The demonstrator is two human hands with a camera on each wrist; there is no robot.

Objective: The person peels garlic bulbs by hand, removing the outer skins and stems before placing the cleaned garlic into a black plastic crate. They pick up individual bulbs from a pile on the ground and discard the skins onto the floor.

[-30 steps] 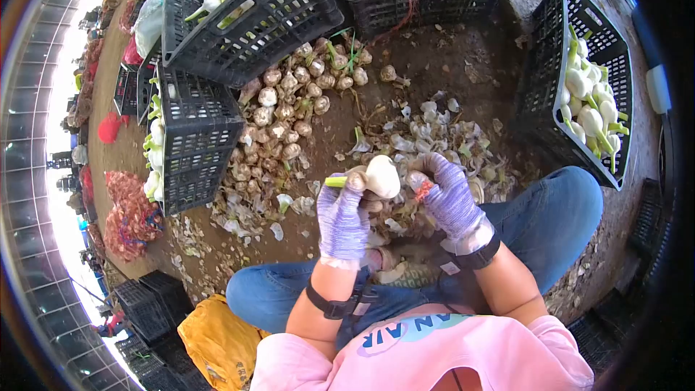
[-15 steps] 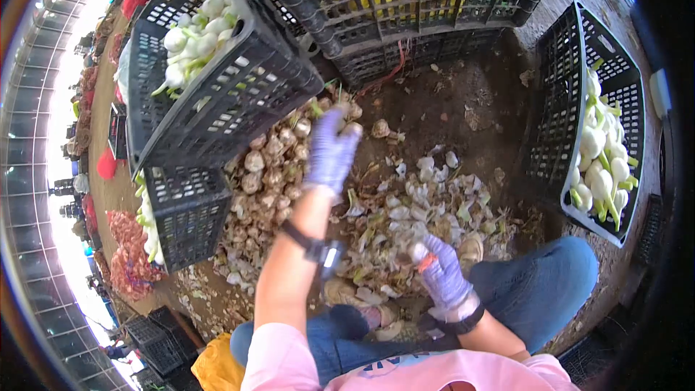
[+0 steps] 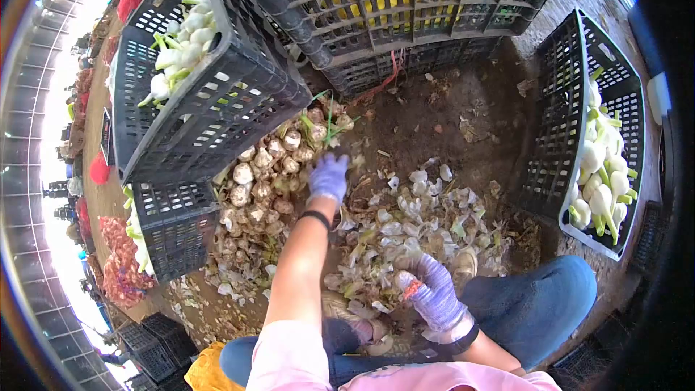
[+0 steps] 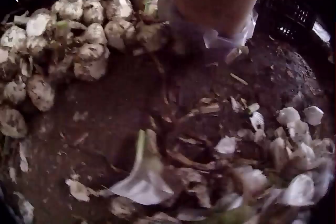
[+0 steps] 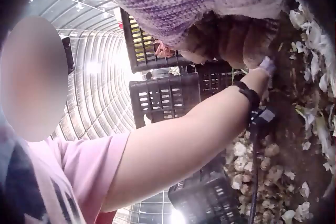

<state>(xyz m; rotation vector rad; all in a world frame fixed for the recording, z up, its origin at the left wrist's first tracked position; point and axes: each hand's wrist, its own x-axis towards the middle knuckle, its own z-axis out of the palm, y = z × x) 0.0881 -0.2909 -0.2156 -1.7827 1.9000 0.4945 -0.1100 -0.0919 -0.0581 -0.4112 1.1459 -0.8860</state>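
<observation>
My left hand point(image 3: 329, 177), in a purple knit glove, reaches forward with the arm stretched out. It lies on the near edge of a pile of unpeeled, dirty garlic bulbs point(image 3: 264, 174). In the left wrist view the glove's cuff point(image 4: 220, 35) sits right beside the bulbs point(image 4: 89, 40), and the fingers are hidden. My right hand point(image 3: 428, 291) stays close to my knee with its fingers point(image 5: 231, 40) curled round a small orange object point(image 3: 411, 289). A heap of white garlic peels point(image 3: 413, 221) lies between the two hands.
A tilted black crate point(image 3: 210, 112) at the left holds peeled white garlic point(image 3: 181, 36). Another black crate point(image 3: 557, 137) at the right holds more peeled garlic. A large crate point(image 3: 405, 7) stands at the back. The ground is bare earth, and my blue-jeaned knee point(image 3: 536, 304) is at the lower right.
A second ago both hands held a peeled white bulb. The left hand then swung up towards the left crate and has now dropped onto the unpeeled pile. The right hand has lowered.
</observation>
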